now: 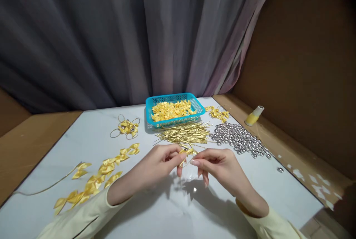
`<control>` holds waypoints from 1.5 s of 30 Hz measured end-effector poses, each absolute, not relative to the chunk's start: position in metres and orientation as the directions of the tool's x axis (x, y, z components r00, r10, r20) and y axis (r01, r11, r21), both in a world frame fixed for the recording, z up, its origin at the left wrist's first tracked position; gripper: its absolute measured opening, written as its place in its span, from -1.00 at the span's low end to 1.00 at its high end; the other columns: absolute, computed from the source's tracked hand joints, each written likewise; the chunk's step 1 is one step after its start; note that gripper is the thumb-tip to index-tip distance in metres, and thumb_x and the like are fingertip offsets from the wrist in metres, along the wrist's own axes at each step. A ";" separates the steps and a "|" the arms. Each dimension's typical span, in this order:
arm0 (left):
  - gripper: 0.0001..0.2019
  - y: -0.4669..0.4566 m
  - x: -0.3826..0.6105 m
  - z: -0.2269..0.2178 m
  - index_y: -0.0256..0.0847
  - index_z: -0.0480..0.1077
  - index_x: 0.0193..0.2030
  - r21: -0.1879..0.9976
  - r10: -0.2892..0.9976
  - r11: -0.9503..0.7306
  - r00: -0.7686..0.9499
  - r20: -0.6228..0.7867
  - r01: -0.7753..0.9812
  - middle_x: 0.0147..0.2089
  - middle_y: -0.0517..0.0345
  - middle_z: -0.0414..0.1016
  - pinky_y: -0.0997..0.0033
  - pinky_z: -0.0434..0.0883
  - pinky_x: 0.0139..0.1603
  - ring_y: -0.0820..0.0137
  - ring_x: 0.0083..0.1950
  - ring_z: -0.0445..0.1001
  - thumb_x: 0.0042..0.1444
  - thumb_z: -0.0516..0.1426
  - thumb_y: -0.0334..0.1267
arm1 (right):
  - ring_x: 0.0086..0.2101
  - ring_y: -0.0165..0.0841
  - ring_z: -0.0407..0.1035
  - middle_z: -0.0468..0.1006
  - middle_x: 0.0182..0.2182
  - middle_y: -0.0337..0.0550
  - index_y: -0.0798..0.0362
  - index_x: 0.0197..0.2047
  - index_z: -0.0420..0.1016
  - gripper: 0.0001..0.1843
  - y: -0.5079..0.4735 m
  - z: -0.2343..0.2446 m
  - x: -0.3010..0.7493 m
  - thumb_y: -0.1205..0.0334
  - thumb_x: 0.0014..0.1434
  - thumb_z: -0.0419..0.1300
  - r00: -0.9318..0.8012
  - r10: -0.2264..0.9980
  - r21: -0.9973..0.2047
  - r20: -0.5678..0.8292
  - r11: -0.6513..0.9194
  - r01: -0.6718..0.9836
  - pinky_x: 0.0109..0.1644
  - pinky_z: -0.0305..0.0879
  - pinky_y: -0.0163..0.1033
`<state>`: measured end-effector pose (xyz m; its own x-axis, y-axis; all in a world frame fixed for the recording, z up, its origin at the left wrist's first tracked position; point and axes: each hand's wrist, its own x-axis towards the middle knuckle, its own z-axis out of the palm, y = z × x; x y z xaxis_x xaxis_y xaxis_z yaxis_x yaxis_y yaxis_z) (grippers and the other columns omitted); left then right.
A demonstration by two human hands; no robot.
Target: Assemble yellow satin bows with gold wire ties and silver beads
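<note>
Above the middle of the white table, my left hand [164, 161] is closed on a small yellow ribbon bow [189, 151]. A silver bead seems to sit at the bow's centre, partly hidden by my fingers. My right hand [219, 165] pinches a thin gold cord, which curves in a small loop below the bow. Just beyond my hands lies a pile of gold cord pieces [183, 134]. Many silver beads [239, 139] are spread to the right of it. Several loose yellow bows [94, 182] lie near my left forearm.
A blue basket [148, 115] full of yellow bows stands at the back. Bows with cord loops form one cluster [128, 128] on the left and another [218, 113] behind the beads. On the brown board at right are a yellow-and-white cone [254, 116] and white scraps [317, 187].
</note>
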<state>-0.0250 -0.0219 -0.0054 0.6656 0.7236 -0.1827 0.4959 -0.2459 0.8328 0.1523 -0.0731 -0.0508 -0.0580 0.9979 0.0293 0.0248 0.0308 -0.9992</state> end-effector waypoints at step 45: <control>-0.76 -0.020 -0.026 -0.045 -0.25 0.24 -0.49 0.425 0.715 -0.696 0.607 0.347 0.579 -0.59 0.32 0.20 0.49 0.11 -0.50 0.54 -0.57 0.17 0.20 -0.05 -0.30 | -0.51 -0.41 0.32 0.52 -0.51 -0.22 0.00 -0.24 0.48 -0.80 -0.086 -0.050 0.165 0.47 0.09 0.16 0.044 0.795 -0.770 0.605 0.571 0.284 -0.41 0.25 -0.27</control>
<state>-0.0262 -0.0203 -0.0449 0.6065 0.7155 0.3467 0.5785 -0.6963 0.4249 0.1652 -0.0856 -0.0499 0.0442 0.7947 0.6054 0.2843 0.5709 -0.7702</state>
